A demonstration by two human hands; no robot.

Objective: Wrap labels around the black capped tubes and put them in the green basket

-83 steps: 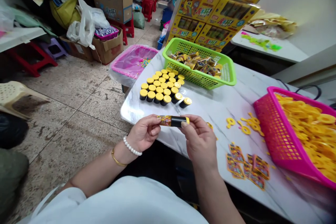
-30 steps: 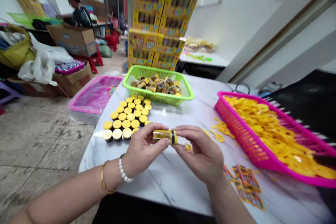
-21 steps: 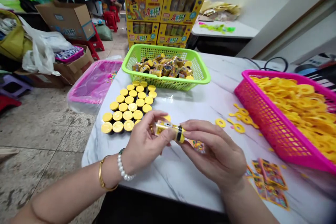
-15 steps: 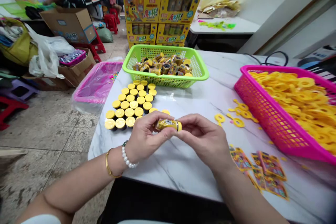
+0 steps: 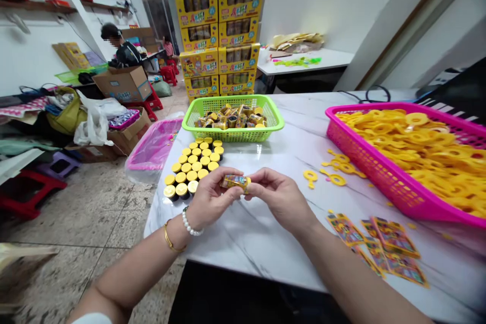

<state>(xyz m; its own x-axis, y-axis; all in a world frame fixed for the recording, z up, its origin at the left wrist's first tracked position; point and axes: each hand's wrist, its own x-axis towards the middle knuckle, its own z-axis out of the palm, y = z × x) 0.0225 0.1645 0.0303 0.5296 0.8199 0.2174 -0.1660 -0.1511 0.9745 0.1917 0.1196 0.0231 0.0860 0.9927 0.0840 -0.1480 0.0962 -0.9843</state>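
"While the left hand [image 5: 211, 198] curls round the wrapped tube [image 5: 234, 181], the right hand [image 5: 283, 201] is pinched at the yellow end! Where is it exactly?"

"Just this side of the green basket [image 5: 233, 136], up off the table [image 5: 266, 253], the tube lying nearly level between the hands."

"So both are grasping it?"

"Both! Left thumb in front, fingers behind: that looks like the steadying hold. Right thumb and fingertips take a finer pinch, which I judge suits fiddly work. Whether they have the lid or the wrapper, I can't tell at this size."

"And those black pots [image 5: 196, 166], yellow lids up, rows packed tight, directly in front of the green basket and toward its left!"

"Bunched like that, probably, to stand firm and leave elbow room. Inside the green basket, similar tubes [image 5: 243, 117] lie in a loose heap; its raised sides should stop them rolling away."

"Swing right of the green basket: a pink basket [image 5: 360, 154], piled with yellow rings [image 5: 417, 136]!"

"With some loose rings [image 5: 343, 168] spilled beside it, on the side toward the green basket. Nearer us, well right of the green basket, printed cards [image 5: 393, 237] overlap by the right forearm, handy for that hand, I'd say, and spread so one lifts easily."
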